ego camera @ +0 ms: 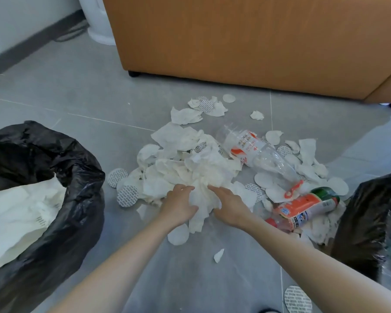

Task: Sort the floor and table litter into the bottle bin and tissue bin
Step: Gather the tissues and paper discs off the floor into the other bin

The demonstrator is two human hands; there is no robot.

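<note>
A heap of crumpled white tissues (194,161) lies on the grey floor in front of me. My left hand (178,205) and my right hand (229,203) grip one bunch of tissue (203,195) from either side at the heap's near edge. A clear plastic bottle with a red-and-white label (255,152) lies on its side to the right of the heap. A smaller bottle with an orange label and a green end (307,205) lies nearer, at the right. The tissue bin (61,177), lined in black, stands at the left with tissues inside. Another black-lined bin (370,211) stands at the right edge.
Round white paper discs and printed foil seals (127,195) are scattered around the heap, with one seal (297,299) near my right arm. An orange-brown sofa (246,41) on short black feet stands behind the litter. A white appliance base (99,26) sits by the wall.
</note>
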